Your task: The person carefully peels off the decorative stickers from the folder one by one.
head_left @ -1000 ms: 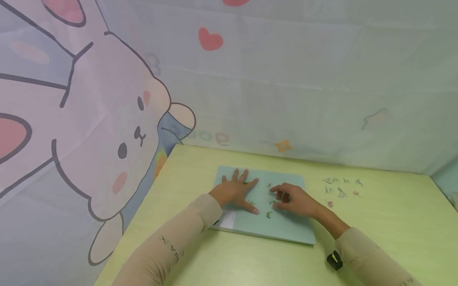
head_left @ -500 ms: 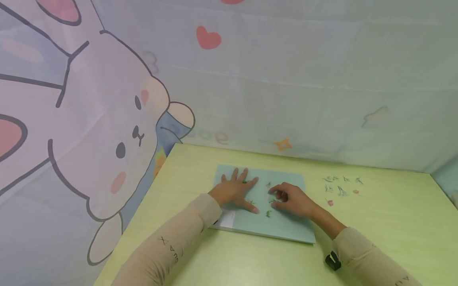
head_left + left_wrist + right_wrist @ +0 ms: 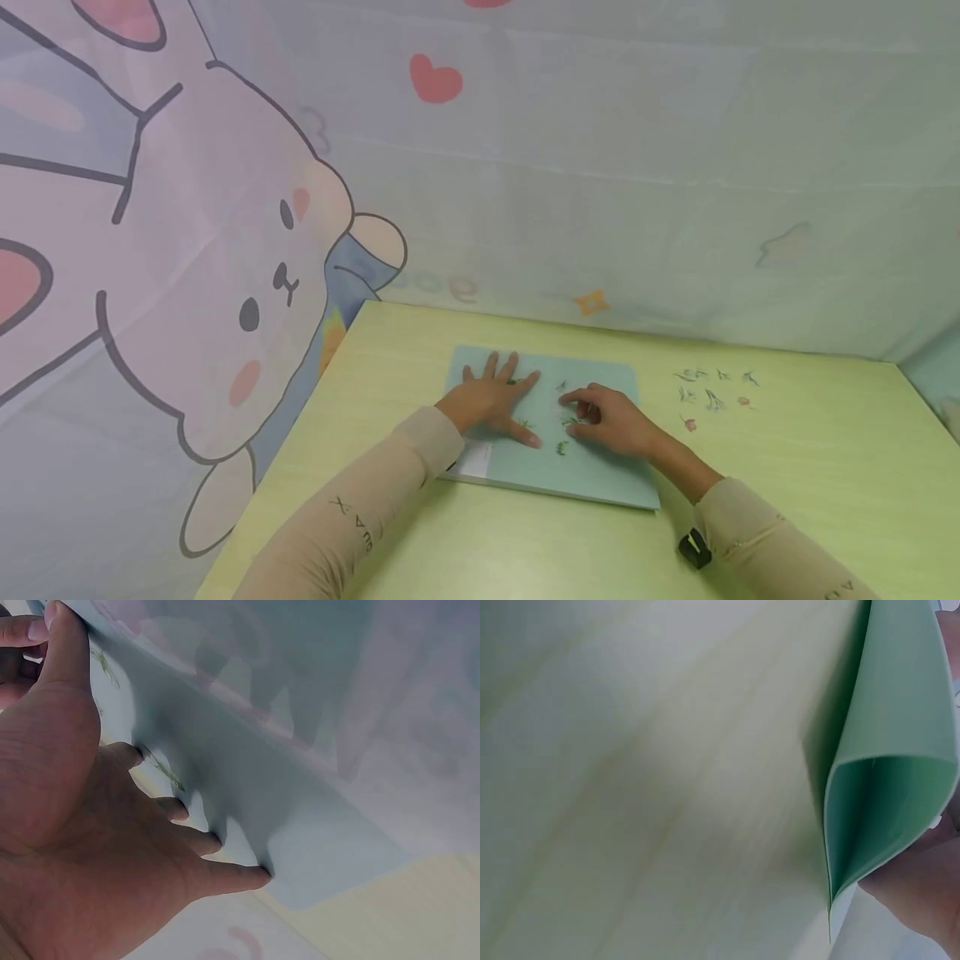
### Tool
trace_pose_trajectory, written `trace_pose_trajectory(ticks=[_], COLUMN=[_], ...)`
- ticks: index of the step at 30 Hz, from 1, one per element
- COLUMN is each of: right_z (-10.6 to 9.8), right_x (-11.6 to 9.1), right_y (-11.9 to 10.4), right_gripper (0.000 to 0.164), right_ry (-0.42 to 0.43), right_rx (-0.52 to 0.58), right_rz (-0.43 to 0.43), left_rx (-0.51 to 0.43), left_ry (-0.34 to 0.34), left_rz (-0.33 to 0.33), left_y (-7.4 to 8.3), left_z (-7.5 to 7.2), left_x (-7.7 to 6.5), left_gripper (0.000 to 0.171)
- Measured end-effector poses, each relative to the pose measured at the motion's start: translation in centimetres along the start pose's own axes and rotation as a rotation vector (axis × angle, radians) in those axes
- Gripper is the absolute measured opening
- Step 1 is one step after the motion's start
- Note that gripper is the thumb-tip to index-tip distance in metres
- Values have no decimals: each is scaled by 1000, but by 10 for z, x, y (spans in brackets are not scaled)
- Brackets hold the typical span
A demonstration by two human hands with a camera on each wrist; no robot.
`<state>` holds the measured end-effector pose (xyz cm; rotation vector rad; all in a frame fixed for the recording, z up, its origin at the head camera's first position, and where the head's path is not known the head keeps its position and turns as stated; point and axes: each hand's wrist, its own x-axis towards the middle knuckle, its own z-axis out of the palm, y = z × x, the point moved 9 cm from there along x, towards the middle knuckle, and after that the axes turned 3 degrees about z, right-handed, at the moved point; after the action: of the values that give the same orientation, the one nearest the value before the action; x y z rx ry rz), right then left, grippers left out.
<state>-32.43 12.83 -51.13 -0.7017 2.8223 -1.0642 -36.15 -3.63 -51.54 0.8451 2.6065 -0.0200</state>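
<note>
A pale green plastic folder [image 3: 600, 479] lies on the table, with several small green leafy sprig stickers [image 3: 561, 448] on its cover. My left hand [image 3: 491, 402] rests on the folder's left half, fingers spread. In the left wrist view a sprig [image 3: 169, 772] shows beside its fingertips. My right hand [image 3: 611, 419] is over the right half. Its index finger and thumb reach down to the cover, tips apart, beside a small sprig; the other fingers are bent under. In the right wrist view, the folder's side [image 3: 900, 742] bulges into a hollow loop beside the right hand [image 3: 922, 889].
Several small plant and flower stickers [image 3: 714, 400] lie spread on the table to the right, a pink flower [image 3: 690, 425] among them. A white label [image 3: 474, 460] sits at the folder's lower left. Behind the table hangs a printed cloth [image 3: 600, 167] with a cartoon rabbit.
Both hands hold nearly the same place on the folder. The head view has shifted slightly.
</note>
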Motion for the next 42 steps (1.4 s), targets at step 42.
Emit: trace_pose_trajectory(ticks=[42], right_z=[0], right_x=[0], right_y=[-3], right_gripper=[28], right_ry=[11], right_rx=[-18], right_rz=[-73], left_rx=[-13], left_ry=[5], left_rz=[-9], left_y=[3], left_z=[-1], left_x=[-2], left_gripper=[118])
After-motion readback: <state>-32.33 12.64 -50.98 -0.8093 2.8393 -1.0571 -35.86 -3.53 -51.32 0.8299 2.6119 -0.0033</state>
